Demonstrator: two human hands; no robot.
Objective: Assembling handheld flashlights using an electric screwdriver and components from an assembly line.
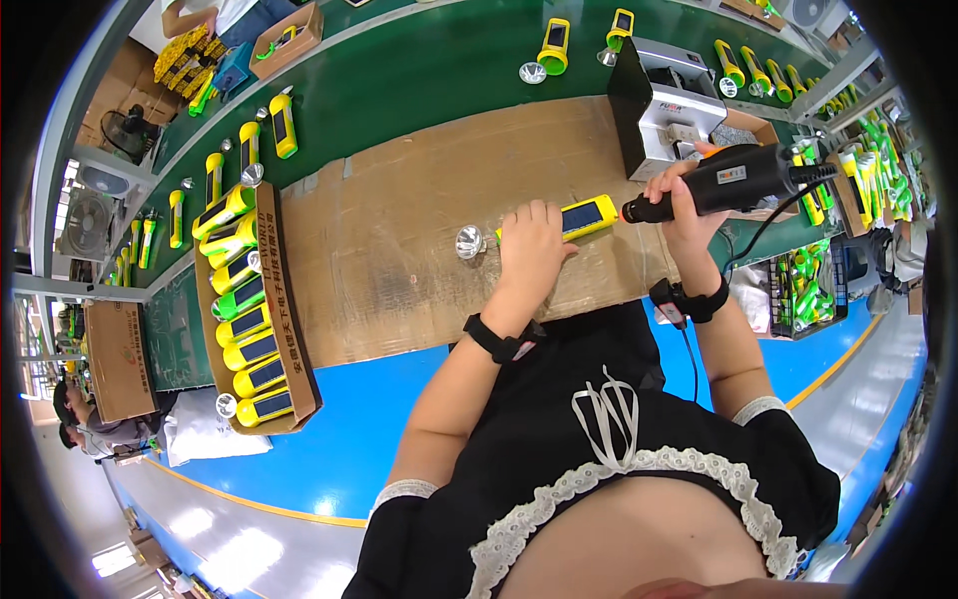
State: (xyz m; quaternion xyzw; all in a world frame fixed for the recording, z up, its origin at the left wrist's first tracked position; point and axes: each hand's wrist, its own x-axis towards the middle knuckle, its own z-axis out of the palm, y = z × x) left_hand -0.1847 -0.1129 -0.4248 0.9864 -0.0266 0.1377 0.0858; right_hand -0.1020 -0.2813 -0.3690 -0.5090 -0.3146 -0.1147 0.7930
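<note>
On the cardboard sheet (399, 215) lies a yellow flashlight (591, 215) with a dark solar panel on its side. My left hand (534, 245) is closed over its left part, pressing it to the cardboard. A round silver reflector (469, 242) rests just left of that hand. My right hand (687, 210) grips a black electric screwdriver (738, 182), held level, its tip pointing left at the flashlight's right end. Whether the tip touches the flashlight I cannot tell. A cord runs down from the screwdriver's rear.
A cardboard box (294, 344) of yellow and green flashlights stands at the left. Behind my right hand is a grey-black machine (664, 115). More flashlights (555, 45) stand along the green bench's far side. A black crate (806, 290) of green parts sits at the right.
</note>
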